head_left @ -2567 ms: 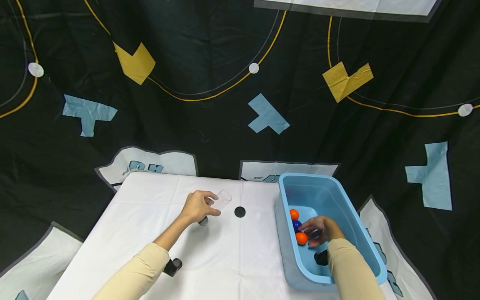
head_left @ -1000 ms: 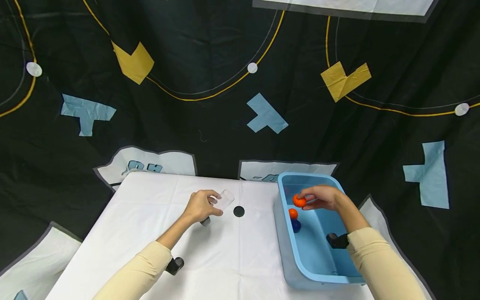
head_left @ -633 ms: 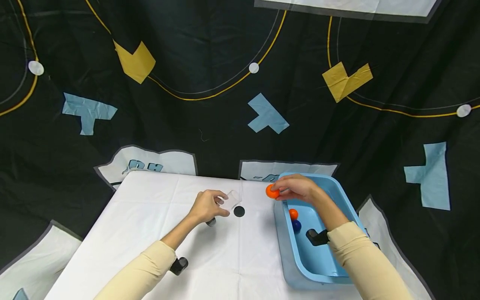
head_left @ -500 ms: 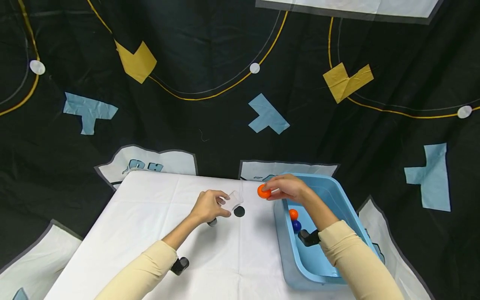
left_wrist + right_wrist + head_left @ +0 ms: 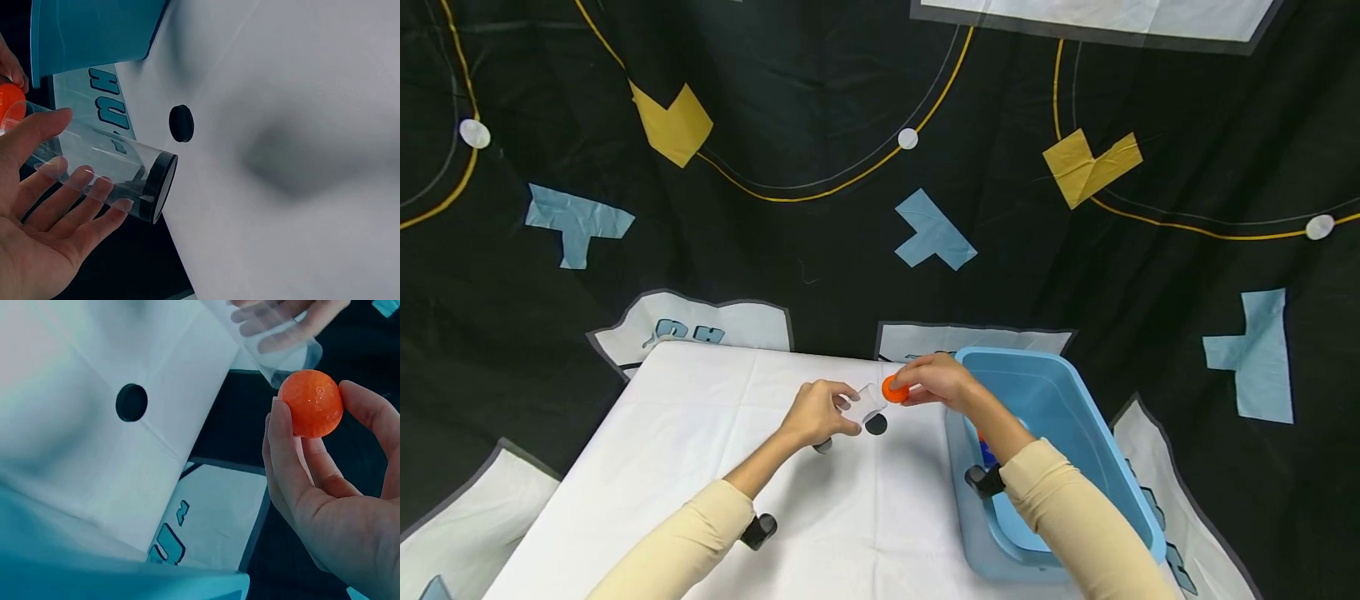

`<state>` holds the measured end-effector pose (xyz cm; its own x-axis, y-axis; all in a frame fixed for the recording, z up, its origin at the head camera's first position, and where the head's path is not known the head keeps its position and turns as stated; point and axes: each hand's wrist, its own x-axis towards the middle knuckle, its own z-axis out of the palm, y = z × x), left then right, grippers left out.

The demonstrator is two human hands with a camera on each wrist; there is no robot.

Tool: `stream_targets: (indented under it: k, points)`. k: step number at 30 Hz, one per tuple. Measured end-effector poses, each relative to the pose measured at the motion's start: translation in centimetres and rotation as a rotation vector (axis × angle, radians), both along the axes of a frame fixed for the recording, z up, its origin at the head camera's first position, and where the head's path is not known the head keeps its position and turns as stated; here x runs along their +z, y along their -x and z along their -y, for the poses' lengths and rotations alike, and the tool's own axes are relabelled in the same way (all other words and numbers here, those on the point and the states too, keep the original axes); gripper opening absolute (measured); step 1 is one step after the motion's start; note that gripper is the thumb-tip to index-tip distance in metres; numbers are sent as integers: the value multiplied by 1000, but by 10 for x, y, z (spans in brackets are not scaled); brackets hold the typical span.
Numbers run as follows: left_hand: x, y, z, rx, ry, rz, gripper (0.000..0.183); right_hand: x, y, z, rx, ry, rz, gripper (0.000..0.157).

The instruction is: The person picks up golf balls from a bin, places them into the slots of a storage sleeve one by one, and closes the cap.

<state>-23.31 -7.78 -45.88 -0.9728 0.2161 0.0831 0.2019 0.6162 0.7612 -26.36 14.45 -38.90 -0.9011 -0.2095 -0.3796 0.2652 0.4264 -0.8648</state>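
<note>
Black cloth (image 5: pixel 775 246) is hanging behind the clear tube (image 5: pixel 109 150), which the left hand (image 5: pixel 815 412) is gripping while the right hand (image 5: pixel 938 379) is pinching an orange ball (image 5: pixel 310 403) beside its open end.

Your tub (image 5: pixel 1078 425) stands at the right on the tabletop (image 5: pixel 842 517), the disc (image 5: pixel 876 424) to its left; above the tabletop, your ball (image 5: pixel 893 389) is just right of the tube (image 5: pixel 119 153), the curtain (image 5: pixel 805 283) behind

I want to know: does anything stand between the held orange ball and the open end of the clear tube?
Nothing visible stands between the orange ball and the open end of the clear tube. The black cap closes the opposite end, and the black disc lies on the table, outside that path.
</note>
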Motion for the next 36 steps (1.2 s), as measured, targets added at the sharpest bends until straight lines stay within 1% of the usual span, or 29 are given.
stream_targets:
  k: [4,9,18,29,36]
  points:
    - [1,0,-2,4,13,1,40,-4,-1,5,0,-16,1,30]
    - [1,1,-4,2,20,2,40,-5,-2,8,0,-7,16,28]
    - [1,1,-5,-8,11,-11,41,-8,-3,13,29,-18,1,28]
    - [2,1,-4,-13,13,-19,40,-13,-3,18,23,-14,0,30]
    - [3,1,-3,-17,22,-19,41,-13,-2,18,19,-4,23,33]
